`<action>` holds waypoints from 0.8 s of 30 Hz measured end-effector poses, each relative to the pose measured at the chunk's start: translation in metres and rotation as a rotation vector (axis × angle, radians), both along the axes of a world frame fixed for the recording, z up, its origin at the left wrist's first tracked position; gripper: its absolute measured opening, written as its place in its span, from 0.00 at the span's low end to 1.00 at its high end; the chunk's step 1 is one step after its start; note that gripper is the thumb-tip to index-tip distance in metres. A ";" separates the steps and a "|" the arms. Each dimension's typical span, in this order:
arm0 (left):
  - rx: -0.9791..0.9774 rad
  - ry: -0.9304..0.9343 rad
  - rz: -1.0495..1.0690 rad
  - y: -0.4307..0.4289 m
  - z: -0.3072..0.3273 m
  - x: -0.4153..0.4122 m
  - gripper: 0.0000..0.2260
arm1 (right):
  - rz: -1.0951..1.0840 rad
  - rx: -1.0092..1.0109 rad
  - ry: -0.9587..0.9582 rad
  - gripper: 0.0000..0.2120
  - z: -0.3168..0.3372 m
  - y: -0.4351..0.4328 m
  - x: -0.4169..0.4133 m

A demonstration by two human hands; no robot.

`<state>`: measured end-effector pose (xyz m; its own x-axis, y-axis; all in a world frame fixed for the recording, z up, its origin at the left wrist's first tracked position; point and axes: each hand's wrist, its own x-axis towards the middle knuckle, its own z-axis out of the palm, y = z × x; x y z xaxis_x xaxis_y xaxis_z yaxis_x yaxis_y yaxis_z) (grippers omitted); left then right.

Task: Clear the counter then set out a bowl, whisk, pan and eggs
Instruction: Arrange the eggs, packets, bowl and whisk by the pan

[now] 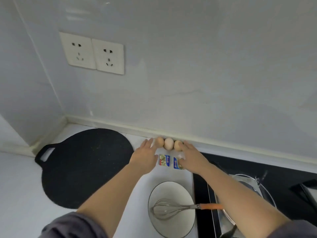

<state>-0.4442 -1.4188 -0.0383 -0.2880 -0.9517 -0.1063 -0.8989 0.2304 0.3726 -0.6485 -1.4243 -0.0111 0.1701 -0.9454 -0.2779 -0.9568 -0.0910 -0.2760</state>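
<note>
Two flat hands reach for three eggs by the wall

Low in the frame, the white round bowl [154, 191] holds the wire whisk with an orange handle [164, 209]; higher, in the middle, the left hand [145, 155] and right hand [190, 155] lie flat, fingers straight, holding nothing; just past them the three brown eggs [169, 143] sit in a row against the wall, one hand at each end; eggs are light, smooth and crack easily, so cup each one softly round its middle.
</note>
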 end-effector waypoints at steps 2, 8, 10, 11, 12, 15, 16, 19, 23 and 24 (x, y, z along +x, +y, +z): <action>0.004 -0.023 -0.068 -0.016 -0.010 -0.026 0.26 | 0.086 -0.027 0.040 0.31 -0.015 -0.011 -0.009; -0.015 -0.184 -0.131 -0.034 -0.029 -0.054 0.28 | 0.133 -0.061 0.125 0.27 -0.034 -0.020 -0.014; -0.030 -0.222 -0.131 -0.035 -0.031 -0.057 0.29 | 0.135 -0.057 0.120 0.28 -0.036 -0.021 -0.017; -0.028 -0.240 -0.130 -0.035 -0.031 -0.058 0.29 | 0.135 -0.057 0.121 0.28 -0.037 -0.021 -0.017; -0.023 -0.253 -0.128 -0.034 -0.031 -0.059 0.29 | 0.138 -0.059 0.130 0.29 -0.038 -0.021 -0.017; -0.008 -0.257 -0.124 -0.034 -0.030 -0.061 0.29 | 0.130 -0.056 0.132 0.30 -0.042 -0.021 -0.017; -0.013 -0.262 -0.123 -0.034 -0.030 -0.061 0.29 | 0.126 -0.060 0.127 0.29 -0.043 -0.022 -0.017; -0.031 -0.275 -0.120 -0.034 -0.029 -0.063 0.29 | 0.116 -0.053 0.129 0.30 -0.043 -0.023 -0.016; -0.073 -0.263 -0.103 -0.028 -0.024 -0.061 0.28 | 0.116 -0.062 0.103 0.35 -0.037 -0.016 -0.014; -0.140 -0.217 -0.113 -0.025 -0.020 -0.059 0.27 | 0.134 -0.094 0.062 0.34 -0.033 -0.013 -0.015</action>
